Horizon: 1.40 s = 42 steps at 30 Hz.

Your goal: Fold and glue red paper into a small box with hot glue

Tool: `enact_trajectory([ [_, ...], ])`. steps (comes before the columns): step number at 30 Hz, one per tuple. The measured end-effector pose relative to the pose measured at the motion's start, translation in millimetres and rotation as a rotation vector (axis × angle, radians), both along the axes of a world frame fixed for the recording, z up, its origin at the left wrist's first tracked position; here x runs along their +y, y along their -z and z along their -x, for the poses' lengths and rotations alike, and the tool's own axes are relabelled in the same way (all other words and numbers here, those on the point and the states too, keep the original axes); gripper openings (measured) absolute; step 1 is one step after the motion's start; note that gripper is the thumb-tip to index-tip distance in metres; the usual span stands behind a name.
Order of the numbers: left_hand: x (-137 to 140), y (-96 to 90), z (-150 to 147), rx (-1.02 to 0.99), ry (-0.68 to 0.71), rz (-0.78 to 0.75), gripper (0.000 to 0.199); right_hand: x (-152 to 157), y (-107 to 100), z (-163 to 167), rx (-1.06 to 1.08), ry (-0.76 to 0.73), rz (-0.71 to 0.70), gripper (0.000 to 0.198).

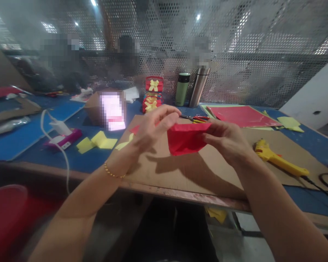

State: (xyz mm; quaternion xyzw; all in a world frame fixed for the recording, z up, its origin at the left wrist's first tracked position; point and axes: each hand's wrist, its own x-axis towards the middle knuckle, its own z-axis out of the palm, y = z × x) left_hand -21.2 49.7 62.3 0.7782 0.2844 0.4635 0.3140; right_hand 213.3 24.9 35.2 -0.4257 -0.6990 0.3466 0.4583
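Forearms: both reach in over the desk's near edge, a gold beaded bracelet on the left wrist.
Red folded paper piece: held up above the cardboard sheet by the desk's near edge, between the hands, long axis running left to right.
Right hand: nearer to it, thumb and fingers closed on its right end.
Left hand: fingers curled, thumb close to the index finger, just beside the upper left corner; whether it touches or grips anything, I cannot tell.
Yellow glue gun: on cardboard toward the desk's right edge, nozzle pointing to the far edge.
Yellow paper pieces: left of the cardboard sheet, near the magenta power strip.
Far edge: red boxes with yellow bows, green tumbler, steel flask.
Writing: small mark low on the tumbler, illegible; no brand readable.
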Motion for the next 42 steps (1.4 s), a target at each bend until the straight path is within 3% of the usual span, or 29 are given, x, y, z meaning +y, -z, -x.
enact_trajectory([
  [4,10,0.1,4,-0.05,0.154,0.13,0.033,4,-1,-6,0.205,0.098,0.005,0.015],
  [9,6,3.4,-4,0.093,0.11,0.137,0.015,10,5,-3,0.326,0.102,0.116,0.019],
  [15,3,6.4,-8,0.166,0.082,0.107,0.01,14,11,-6,0.295,0.063,0.261,0.023],
  [22,-5,6.3,-8,0.149,0.197,0.259,0.016,7,4,-2,0.342,0.056,0.358,0.034],
  [30,-18,4.7,-6,0.203,0.249,0.291,0.021,0,-5,-3,0.293,-0.033,0.543,0.038],
  [37,-16,3.5,-5,0.2,0.315,0.229,0.017,-7,-3,0,0.26,-0.023,0.495,0.036],
  [42,-20,3.1,-7,0.173,0.25,0.175,0.013,-11,-3,3,0.228,-0.039,0.475,0.036],
])
